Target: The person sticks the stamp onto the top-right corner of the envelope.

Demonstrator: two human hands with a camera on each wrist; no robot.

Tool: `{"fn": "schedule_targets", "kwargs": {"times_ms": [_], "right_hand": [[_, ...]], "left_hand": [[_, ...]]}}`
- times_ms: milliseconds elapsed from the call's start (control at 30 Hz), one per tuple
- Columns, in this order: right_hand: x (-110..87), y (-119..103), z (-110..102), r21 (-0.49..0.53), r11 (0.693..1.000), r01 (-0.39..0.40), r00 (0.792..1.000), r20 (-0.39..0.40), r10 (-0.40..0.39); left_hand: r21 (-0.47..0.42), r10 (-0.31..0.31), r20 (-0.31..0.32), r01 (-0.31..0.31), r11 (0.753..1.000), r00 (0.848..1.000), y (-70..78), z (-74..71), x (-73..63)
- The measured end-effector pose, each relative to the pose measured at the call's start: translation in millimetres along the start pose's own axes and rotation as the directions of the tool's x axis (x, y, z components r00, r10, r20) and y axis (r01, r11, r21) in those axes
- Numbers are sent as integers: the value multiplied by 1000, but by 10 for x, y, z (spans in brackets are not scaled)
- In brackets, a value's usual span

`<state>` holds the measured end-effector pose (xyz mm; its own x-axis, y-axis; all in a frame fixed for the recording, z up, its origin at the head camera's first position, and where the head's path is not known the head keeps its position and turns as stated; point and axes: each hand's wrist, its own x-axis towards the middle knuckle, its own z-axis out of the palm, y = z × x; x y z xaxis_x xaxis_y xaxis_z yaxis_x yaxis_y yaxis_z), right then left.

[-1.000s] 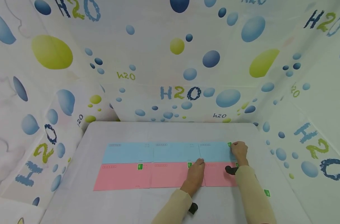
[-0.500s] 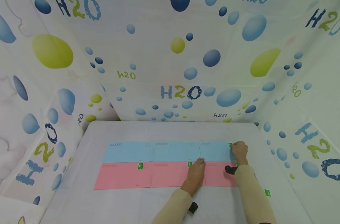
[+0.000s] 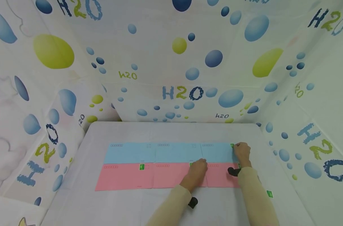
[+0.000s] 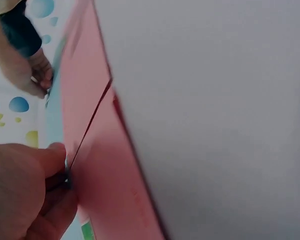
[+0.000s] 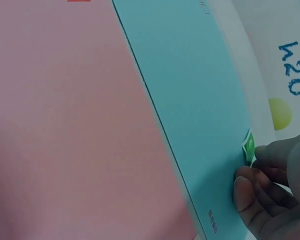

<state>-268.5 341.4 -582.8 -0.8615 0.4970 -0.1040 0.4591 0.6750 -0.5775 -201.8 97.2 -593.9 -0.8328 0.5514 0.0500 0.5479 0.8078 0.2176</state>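
My right hand [image 3: 242,151] pinches a small green stamp [image 5: 249,146] at the top right corner of the right-hand blue envelope [image 3: 216,153]. The stamp's near edge is tilted between thumb and finger. My left hand [image 3: 195,174] lies where the middle and right-hand pink envelopes [image 3: 220,179] meet, its fingertips up at the blue row's lower edge. In the left wrist view its fingers [image 4: 60,210] are bent, with a small dark spot between thumb and fingers; I cannot tell whether they hold anything. The hand partly covers a stamp [image 3: 191,164] on the middle pink envelope.
Three blue envelopes form the back row, with three pink ones in front, edge to edge on a white table [image 3: 117,208]. The left pink envelope [image 3: 123,179] bears a green stamp [image 3: 142,167]. A loose stamp [image 3: 269,194] lies right of the right sleeve. Patterned cloth surrounds the table.
My left hand has shifted slightly and turned at the wrist, its forearm swinging a little to the left. The right hand stays at the blue envelope's corner with the stamp.
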Motion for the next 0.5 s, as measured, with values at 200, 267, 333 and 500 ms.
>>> {"fn": "schedule_targets", "kwargs": {"times_ms": [200,267,333,500], "right_hand": [[-43,16,-45,9,1000,13,1000,7,-13],[-62,6,-59,24,999,25,1000,3,-25],[-80,-16,-77,44,998,39,999,-9,-39],[-146,-50,-141,74,995,61,997,-57,-57]], "left_hand": [[-162,40,86,-25,986,995,-96,-69,-28],[-217,55,79,-36,976,995,-125,-54,-65],[-265,60,51,-45,963,997,-142,-40,-104],[-301,82,-80,-102,948,993,-133,-22,-159]]}}
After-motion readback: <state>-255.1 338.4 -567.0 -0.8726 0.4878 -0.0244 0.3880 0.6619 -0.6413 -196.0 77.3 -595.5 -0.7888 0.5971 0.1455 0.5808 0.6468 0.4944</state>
